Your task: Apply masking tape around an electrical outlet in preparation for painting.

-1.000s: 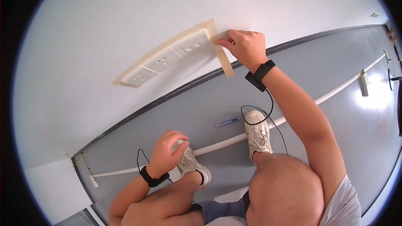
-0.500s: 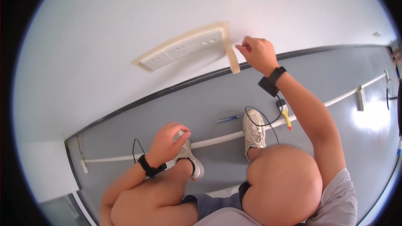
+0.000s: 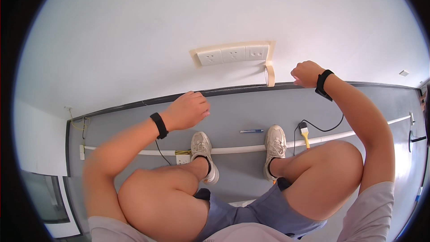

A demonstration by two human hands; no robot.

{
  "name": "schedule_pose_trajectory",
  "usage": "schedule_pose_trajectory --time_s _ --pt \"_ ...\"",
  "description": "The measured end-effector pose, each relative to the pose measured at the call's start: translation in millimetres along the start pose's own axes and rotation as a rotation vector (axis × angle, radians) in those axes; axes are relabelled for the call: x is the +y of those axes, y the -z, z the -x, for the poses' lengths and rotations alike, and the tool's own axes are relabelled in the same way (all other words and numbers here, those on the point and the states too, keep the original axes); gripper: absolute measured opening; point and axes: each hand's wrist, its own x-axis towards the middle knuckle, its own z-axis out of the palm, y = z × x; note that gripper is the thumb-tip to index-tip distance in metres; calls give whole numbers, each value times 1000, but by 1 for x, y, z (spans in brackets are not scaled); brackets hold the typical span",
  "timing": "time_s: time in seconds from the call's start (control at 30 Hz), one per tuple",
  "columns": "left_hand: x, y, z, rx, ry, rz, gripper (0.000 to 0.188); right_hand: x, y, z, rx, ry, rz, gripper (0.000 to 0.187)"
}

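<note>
On the white wall ahead is a row of white socket plates (image 3: 233, 54) with masking tape (image 3: 192, 54) around its edge. From the right-hand end a roll of masking tape (image 3: 269, 75) hangs against the lower wall. My right hand (image 3: 308, 74) is raised just right of the roll, apart from it, with its fingers curled closed and nothing showing in them. Further left, my left hand (image 3: 189, 110) hovers over the floor below the sockets. Its fingers are also curled in, the palm is turned away, and no object shows.
A white conduit (image 3: 242, 149) runs across the grey floor by my shoes. Beyond it lies a blue pen-like tool (image 3: 251, 131). A yellow-handled brush (image 3: 304, 133) and a black cable (image 3: 324, 130) are at right. A white socket block (image 3: 182, 158) sits beside my left shoe.
The view has levelled and shifted, so the sockets appear further right. My right hand has drawn away from the taped corner; my left hand has risen toward the wall.
</note>
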Motion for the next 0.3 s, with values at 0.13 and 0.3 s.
schedule_pose_trajectory --time_s 0.13,0.3 --pt "-1 20 15 -329 -178 -260 14 -1 6 -1 -80 1 141 26" --pt "7 24 22 -421 -218 -368 19 -27 -5 -13 -136 44 174 31"
